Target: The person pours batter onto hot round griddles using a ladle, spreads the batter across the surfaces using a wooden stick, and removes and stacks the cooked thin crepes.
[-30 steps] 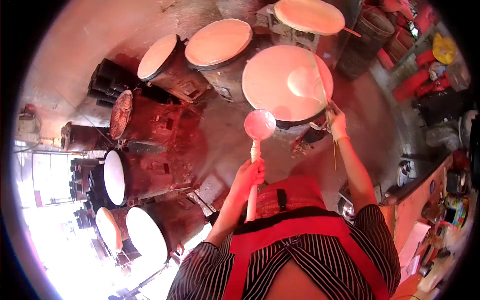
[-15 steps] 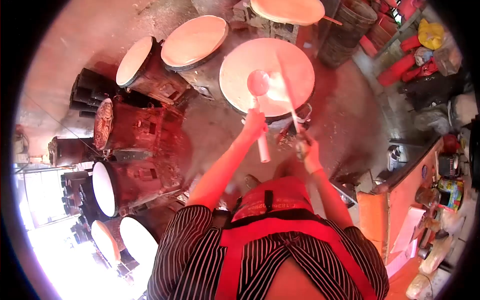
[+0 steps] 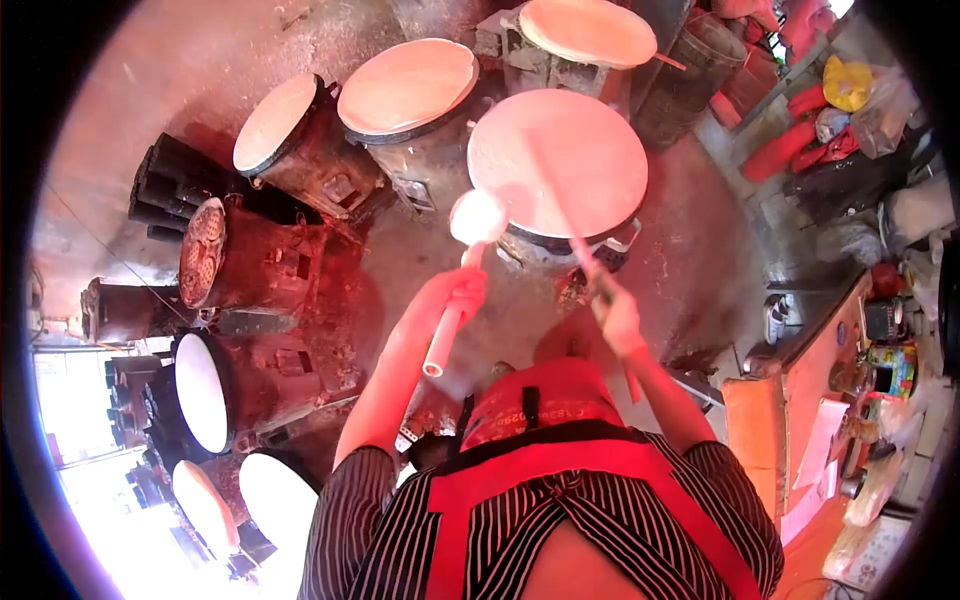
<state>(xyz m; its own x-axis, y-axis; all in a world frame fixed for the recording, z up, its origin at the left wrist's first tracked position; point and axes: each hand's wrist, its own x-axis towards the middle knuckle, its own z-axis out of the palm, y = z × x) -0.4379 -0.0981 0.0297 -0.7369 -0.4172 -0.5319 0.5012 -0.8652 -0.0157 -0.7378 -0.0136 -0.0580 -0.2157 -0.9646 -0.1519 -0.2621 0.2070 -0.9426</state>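
Observation:
My left hand [image 3: 460, 292] is closed round the pale handle of a ladle [image 3: 478, 216], whose bowl is beside the lower left edge of a round griddle [image 3: 575, 150]. A smooth pale layer covers the griddle, which sits on a drum stove. In my right hand [image 3: 615, 312] is a long thin stick [image 3: 565, 205]; its far part lies over the griddle and is blurred by motion.
More round-topped drum stoves stand behind and to the left, among them one with a pale top [image 3: 410, 88]. Dark cylinders [image 3: 165, 190] are stacked at left. At right is a cluttered counter [image 3: 800, 400], with a yellow bag [image 3: 847, 84] further back.
The ladle has moved off the griddle's middle to its lower left. The stick in my right hand has swung from the right edge across the surface. The griddle's layer looks more even.

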